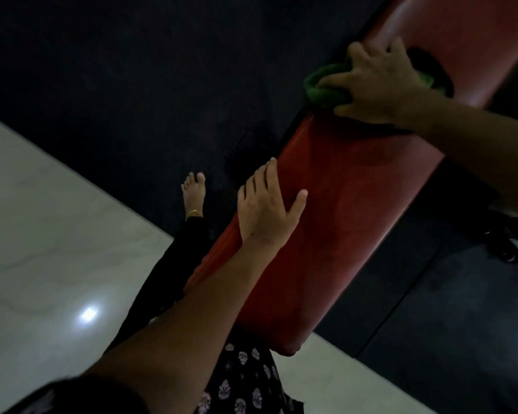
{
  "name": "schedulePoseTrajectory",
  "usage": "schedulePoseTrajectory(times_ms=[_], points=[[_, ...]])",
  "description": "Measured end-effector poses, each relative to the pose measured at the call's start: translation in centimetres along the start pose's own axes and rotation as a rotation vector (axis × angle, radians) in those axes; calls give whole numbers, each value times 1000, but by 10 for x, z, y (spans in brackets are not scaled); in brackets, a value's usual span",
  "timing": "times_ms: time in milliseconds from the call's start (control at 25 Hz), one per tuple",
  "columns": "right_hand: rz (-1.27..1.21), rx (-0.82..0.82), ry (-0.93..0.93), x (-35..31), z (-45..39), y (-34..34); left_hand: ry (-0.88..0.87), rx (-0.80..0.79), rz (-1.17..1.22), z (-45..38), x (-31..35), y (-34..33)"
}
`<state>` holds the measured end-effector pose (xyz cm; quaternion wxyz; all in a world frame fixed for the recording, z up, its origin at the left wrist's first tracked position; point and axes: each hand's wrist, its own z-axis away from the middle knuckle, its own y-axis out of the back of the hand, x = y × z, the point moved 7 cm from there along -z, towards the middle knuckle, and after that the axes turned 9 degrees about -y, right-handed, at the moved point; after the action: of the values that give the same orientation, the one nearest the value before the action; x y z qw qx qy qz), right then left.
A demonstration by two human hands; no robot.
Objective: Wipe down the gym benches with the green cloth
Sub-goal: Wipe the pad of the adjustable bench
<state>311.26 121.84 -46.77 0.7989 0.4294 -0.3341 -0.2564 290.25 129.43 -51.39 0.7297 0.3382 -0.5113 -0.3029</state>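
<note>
A long red padded gym bench (347, 222) runs diagonally from the lower middle to the upper right. Its back pad (461, 40) continues beyond a gap. My right hand (380, 88) presses a bunched green cloth (320, 88) onto the bench at that gap, fingers spread over the cloth. The cloth shows on both sides of the hand. My left hand (266, 207) rests flat on the bench's left edge with its fingers straight and holds nothing.
Dark rubber flooring (117, 70) surrounds the bench. Pale shiny tile floor (42, 234) lies at the left and bottom. My bare foot (193, 194) stands beside the bench on the left. A dark metal frame part (509, 249) sits at the right edge.
</note>
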Motion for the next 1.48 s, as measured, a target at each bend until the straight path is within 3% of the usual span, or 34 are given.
schedulePoseTrajectory(times_ms=[120, 280, 480, 680, 840, 920, 1080, 1280, 1480], points=[[-46, -37, -225, 42, -27, 5, -1, -79, 70, -40, 6, 9], [-12, -60, -27, 32, -22, -3, -133, -137, 115, -109, 45, 2], [-75, -26, -300, 93, -53, 5, -217, -125, 12, -133, 58, -13], [3, -42, 14, 50, -33, -2, -199, -126, 25, -130, 54, -12], [-100, -8, -277, 111, -63, 3, -195, -121, 51, -132, 57, -11], [-137, -14, -353, 112, -64, 2, -197, -131, 44, -133, 58, -11], [-148, -27, -124, 86, -43, -2, -176, -224, 26, -133, 57, -15], [-227, 1, -426, 118, -57, -3, -183, -221, 49, -136, 57, -16], [-237, -42, -263, 98, -46, -9, -178, -243, 40, -138, 52, -17]])
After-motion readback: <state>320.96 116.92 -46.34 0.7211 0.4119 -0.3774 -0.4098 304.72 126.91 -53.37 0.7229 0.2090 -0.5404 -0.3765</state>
